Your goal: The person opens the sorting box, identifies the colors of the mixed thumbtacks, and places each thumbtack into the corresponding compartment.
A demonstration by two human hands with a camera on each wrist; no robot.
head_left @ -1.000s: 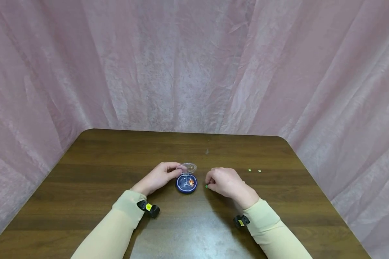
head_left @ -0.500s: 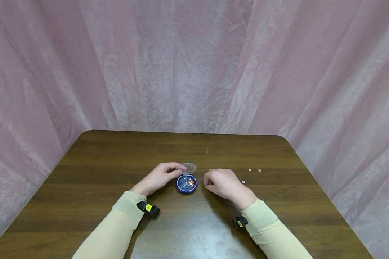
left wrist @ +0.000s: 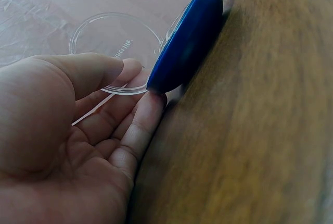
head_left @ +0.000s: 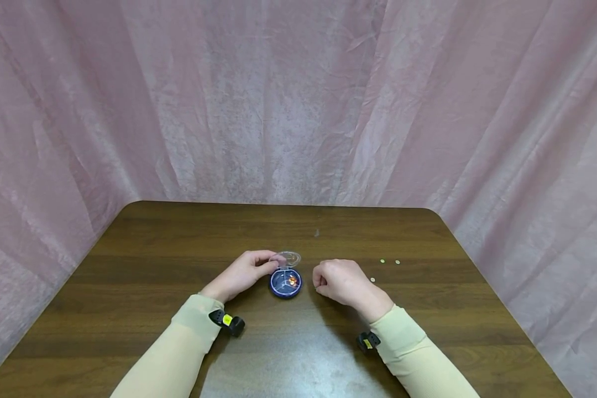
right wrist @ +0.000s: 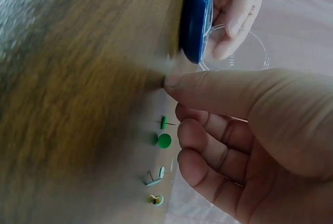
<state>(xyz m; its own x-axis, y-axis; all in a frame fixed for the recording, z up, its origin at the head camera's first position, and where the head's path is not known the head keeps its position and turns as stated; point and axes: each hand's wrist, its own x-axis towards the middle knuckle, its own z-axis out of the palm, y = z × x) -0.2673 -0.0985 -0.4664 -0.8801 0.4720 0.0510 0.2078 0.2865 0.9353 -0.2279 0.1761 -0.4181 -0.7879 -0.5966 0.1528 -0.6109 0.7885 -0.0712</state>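
A round blue case (head_left: 286,284) lies on the table, its clear lid (head_left: 289,258) raised on the far side. My left hand (head_left: 246,272) holds that lid between thumb and fingers, with a fingertip against the case's side in the left wrist view. Several shiny orange pieces (head_left: 292,281) sit in the case's right compartment. Just right of the case, my right hand (head_left: 345,283) is low at the tabletop, fingers curled. Its thumb pinches a green thumbtack (right wrist: 165,82), mostly covered by the thumb; the index fingertip is hidden.
Two more green thumbtacks (right wrist: 164,140) lie beneath the right hand's curled fingers. Farther right are several pale thumbtacks (right wrist: 153,181), some seen in the head view as small pale dots (head_left: 382,261). The wooden table (head_left: 179,232) ends at a pink curtain (head_left: 268,110).
My right hand has shifted slightly left toward the case, uncovering a pale thumbtack behind it. The green at its thumb tip is now hidden in the head view. My left hand stays put.
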